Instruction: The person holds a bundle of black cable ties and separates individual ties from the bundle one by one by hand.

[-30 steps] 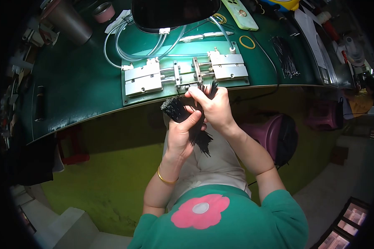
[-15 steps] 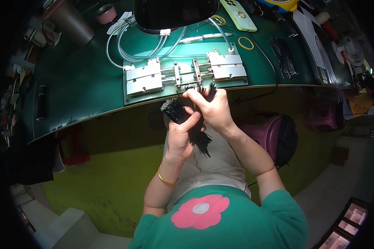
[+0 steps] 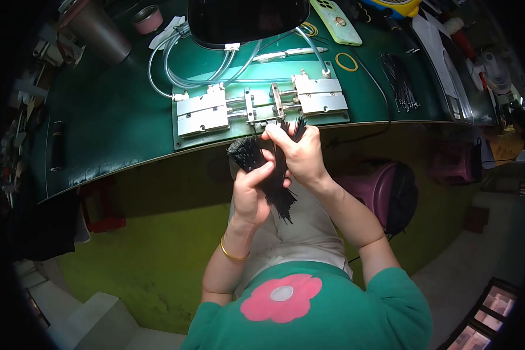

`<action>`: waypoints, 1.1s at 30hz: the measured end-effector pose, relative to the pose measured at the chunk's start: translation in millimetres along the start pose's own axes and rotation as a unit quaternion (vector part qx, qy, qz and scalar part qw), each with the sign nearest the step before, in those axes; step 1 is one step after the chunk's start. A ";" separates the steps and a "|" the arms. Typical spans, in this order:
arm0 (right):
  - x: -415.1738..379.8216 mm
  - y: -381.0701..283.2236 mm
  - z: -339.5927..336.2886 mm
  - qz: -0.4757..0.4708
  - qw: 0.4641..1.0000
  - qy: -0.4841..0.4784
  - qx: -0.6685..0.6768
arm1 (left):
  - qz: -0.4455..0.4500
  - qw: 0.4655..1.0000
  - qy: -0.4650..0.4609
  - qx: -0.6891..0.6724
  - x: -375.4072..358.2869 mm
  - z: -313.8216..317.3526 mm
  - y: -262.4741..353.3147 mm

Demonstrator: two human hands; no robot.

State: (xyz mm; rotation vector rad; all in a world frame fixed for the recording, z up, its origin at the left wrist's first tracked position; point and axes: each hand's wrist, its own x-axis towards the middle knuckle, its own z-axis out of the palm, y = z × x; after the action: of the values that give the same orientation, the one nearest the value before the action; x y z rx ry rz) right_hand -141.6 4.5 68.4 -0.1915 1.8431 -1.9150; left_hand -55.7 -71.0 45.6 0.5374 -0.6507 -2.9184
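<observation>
My left hand (image 3: 252,189) is closed around a thick bundle of thin black wires (image 3: 246,153). Their cut ends fan out at the top, and the other ends hang below my palm. Beside it my right hand (image 3: 300,153) grips a smaller bunch of the same black wires (image 3: 300,128), its thumb and index finger pinched near the table edge. Just beyond my fingers sits a metal clamping fixture (image 3: 262,108) with two silver blocks on a plate. What lies inside the right palm is partly hidden.
Clear air hoses (image 3: 168,61) run from the fixture beneath a black lamp head (image 3: 248,20). More black wires (image 3: 399,81) lie on the green table (image 3: 99,116) at right, near a yellow rubber band (image 3: 346,62) and a phone (image 3: 337,23). A purple stool (image 3: 370,189) stands below.
Both hands have shifted very slightly, and the top ends of the left bundle are tilted a little differently. Each hand keeps its hold on the wires.
</observation>
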 end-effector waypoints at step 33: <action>5.2 6.4 -0.4 -0.051 0.998 -0.034 0.016 | -0.011 0.999 0.006 0.034 -2.6 -7.7 -6.9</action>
State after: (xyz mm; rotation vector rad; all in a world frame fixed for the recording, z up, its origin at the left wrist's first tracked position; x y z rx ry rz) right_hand -144.8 2.7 61.0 -0.3422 1.7875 -1.9801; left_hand -50.6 -67.4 36.9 0.5733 -0.7487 -2.9195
